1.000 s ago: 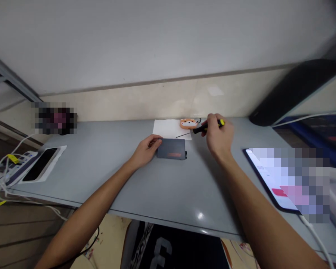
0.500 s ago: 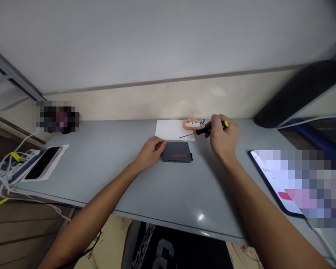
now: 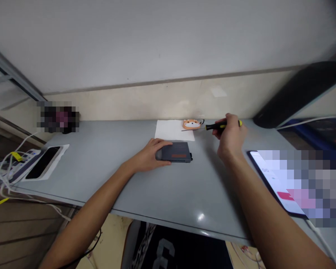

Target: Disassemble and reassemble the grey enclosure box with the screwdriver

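Observation:
A small dark grey box (image 3: 177,152) with an orange label and a row of ports lies on the grey table (image 3: 145,186). My left hand (image 3: 151,154) grips its left end, fingers curled over the top. My right hand (image 3: 229,136) is closed on a screwdriver (image 3: 212,127) with a black and yellow handle, held above the table to the right of the box, its thin shaft pointing left. Behind the box lie a white sheet of paper (image 3: 172,130) and an orange animal-faced case (image 3: 192,124).
A tablet (image 3: 271,179) with a lit screen lies at the right with a white cable. At the left, a phone (image 3: 42,162) rests on a white pad beside a power strip (image 3: 14,164) with cables. A black object (image 3: 296,93) leans at the back right.
My right hand has drawn the screwdriver to the right and levelled it. The left hand has turned the grey box so its port side faces me and slid it slightly nearer.

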`<state>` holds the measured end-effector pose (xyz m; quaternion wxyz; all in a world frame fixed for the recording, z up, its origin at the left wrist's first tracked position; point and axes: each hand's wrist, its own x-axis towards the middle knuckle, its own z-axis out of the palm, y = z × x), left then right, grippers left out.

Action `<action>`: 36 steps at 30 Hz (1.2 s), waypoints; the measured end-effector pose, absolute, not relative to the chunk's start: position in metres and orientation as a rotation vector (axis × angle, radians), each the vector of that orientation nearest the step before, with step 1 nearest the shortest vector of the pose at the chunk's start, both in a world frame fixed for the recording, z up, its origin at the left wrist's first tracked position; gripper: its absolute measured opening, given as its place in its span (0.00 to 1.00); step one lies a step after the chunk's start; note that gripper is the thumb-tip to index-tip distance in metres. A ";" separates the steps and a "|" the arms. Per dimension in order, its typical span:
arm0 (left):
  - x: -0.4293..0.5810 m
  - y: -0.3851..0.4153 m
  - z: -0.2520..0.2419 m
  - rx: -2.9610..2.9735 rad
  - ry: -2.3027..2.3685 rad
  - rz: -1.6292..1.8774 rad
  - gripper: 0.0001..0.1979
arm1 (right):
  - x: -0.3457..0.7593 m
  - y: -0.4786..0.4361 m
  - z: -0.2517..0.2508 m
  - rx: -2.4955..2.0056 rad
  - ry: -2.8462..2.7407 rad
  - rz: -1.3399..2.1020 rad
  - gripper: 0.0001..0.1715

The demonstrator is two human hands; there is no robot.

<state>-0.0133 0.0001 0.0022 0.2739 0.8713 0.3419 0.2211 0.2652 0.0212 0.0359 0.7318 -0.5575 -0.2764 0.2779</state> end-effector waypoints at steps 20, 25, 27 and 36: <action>-0.014 0.007 -0.004 2.555 0.911 0.670 0.32 | 0.256 0.007 0.050 -1.011 -0.691 0.551 0.14; -0.013 0.007 -0.004 2.473 0.940 0.702 0.35 | 0.239 -0.012 0.056 -0.967 -1.056 0.559 0.18; -0.013 0.006 -0.003 2.453 0.954 0.718 0.37 | 0.231 -0.021 0.057 -1.039 -1.234 0.539 0.19; -0.013 0.000 0.008 2.478 0.861 0.742 0.33 | 0.203 -0.042 0.051 -1.062 -1.703 0.109 0.21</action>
